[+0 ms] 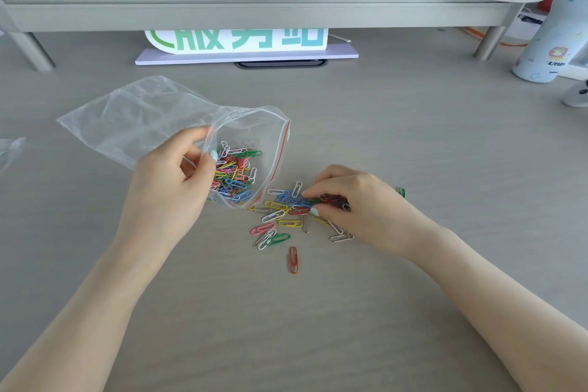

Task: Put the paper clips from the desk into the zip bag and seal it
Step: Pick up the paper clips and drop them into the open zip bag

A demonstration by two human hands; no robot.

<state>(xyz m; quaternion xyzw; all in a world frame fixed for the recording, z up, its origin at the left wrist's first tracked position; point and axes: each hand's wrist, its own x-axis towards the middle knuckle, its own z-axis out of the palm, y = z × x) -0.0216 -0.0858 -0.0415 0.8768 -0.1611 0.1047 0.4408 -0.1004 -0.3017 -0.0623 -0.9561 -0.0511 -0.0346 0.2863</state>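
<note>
Left hand (171,181) pinching bag (143,118) mouth wide, many clips (235,172) inside | right hand (353,200) curling round a cluster of loose clips (280,216) on desk (413,137) — gather tightly, carry left, drop deep inside — lone red clip (293,259) nearest.

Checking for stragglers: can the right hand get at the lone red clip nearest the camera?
Probably yes. The red clip lies alone on bare desk, just nearer than the right hand, with nothing over it. That hand is already pinching clips from the loose pile.

zip bag (143,114) left-centre on desk (413,143) | clips inside (235,173) | loose paper clips (280,216) just right of its mouth | bottle (552,32) far-right corner
</note>
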